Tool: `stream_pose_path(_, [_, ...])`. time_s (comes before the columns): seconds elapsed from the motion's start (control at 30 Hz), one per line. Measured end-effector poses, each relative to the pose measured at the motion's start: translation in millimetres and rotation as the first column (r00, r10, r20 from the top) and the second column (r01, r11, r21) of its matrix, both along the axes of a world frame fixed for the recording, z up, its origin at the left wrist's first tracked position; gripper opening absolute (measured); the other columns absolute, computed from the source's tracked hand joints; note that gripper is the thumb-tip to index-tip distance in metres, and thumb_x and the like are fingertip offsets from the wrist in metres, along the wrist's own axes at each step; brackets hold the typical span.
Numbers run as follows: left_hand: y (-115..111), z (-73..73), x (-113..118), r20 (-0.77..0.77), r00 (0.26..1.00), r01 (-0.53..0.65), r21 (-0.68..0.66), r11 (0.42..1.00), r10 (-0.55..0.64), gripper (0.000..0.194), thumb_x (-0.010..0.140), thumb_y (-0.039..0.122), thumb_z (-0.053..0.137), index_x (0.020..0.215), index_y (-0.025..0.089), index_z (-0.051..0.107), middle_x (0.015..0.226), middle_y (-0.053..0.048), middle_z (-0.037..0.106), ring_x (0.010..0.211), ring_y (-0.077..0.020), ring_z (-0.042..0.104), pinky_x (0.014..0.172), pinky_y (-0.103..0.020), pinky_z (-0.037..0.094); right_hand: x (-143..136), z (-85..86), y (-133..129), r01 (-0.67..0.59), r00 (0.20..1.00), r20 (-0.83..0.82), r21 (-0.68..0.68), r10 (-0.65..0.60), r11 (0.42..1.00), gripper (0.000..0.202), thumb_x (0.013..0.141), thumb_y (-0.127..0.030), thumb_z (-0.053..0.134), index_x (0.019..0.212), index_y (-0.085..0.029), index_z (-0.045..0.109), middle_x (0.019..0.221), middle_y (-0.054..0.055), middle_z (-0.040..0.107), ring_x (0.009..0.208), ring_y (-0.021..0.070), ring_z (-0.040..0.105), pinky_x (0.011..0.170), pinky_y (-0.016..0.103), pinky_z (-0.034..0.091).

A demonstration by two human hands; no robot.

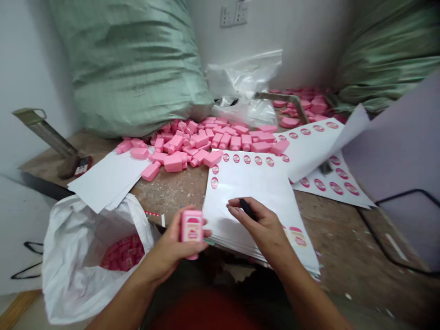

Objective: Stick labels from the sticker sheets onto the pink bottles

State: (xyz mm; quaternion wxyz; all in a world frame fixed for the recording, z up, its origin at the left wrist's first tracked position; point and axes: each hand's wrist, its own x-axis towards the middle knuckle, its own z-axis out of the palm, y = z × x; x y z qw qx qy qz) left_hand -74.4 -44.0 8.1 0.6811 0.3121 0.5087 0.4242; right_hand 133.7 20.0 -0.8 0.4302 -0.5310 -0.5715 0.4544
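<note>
A small pink bottle (192, 229) with a label on its front is gripped in my left hand (175, 243), just off the table's front edge. My right hand (263, 224) holds a black tool (246, 209) between its fingers, above a stack of white sticker sheets (254, 183). Round pink stickers run along the top and left edges of the upper sheet, and larger labels (297, 237) show near its lower right. Behind the stack lies a pile of unlabelled pink bottles (192, 142).
An open white sack (75, 256) with pink bottles inside stands at the left front. Blank white sheets (106, 178) lie at the table's left. Large green sacks (137, 68) and a clear plastic bag (245, 87) are behind. More sticker sheets (330, 183) lie right.
</note>
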Motion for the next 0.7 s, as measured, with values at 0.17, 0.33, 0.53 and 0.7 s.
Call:
stream_pose_path(0.17, [-54.5,-7.3,-121.7,-0.758,0.592,-0.213,0.178,0.961,0.272,0.099,0.063,0.042,0.075,0.145,0.022,0.022,0.127,-0.016,0.055,0.115,-0.0370,0.057,0.094,-0.052,0.045,10.7,-7.8,3.9,0.103,0.993,0.053,-0.023,-0.102,0.994,0.035,0.070,-0.052,0.069,0.086,-0.020,0.069,0.084,0.005,0.071,0.079,0.0216,0.063,0.066,0.030,0.049])
stream_pose_path(0.33, [-11.1,-6.4,-148.6,-0.935,0.094,-0.018,0.343,0.939,0.343,0.083,0.079,0.051,0.059,0.147,0.019,0.024,0.144,-0.016,0.043,0.132,-0.0305,0.042,0.106,-0.046,0.036,11.3,-14.9,6.8,0.128,0.987,0.098,-0.018,-0.126,0.992,0.039,0.065,-0.057,0.071,0.084,-0.023,0.071,0.083,0.005,0.071,0.078,0.0220,0.063,0.061,0.028,0.048])
stream_pose_path(0.53, [124.7,-14.9,-126.4,-0.953,-0.160,0.019,0.258,0.966,0.258,0.064,0.078,0.041,0.062,0.131,0.010,0.049,0.130,-0.023,0.054,0.122,-0.0399,0.047,0.099,-0.053,0.037,28.5,-5.5,-1.3,0.274,0.954,0.130,-0.012,-0.271,0.962,0.039,0.064,-0.056,0.071,0.086,-0.024,0.071,0.080,0.003,0.069,0.078,0.0208,0.062,0.064,0.028,0.048])
stream_pose_path(0.7, [136.4,-7.1,-120.1,-0.978,-0.093,0.023,0.186,0.982,0.187,0.052,0.075,0.049,0.063,0.108,0.009,0.062,0.119,-0.024,0.058,0.114,-0.0478,0.048,0.090,-0.062,0.036,77.3,3.6,-6.9,0.411,0.906,0.120,-0.010,-0.407,0.912,0.037,0.061,-0.052,0.074,0.082,-0.022,0.070,0.077,0.003,0.067,0.072,0.0186,0.059,0.056,0.026,0.046])
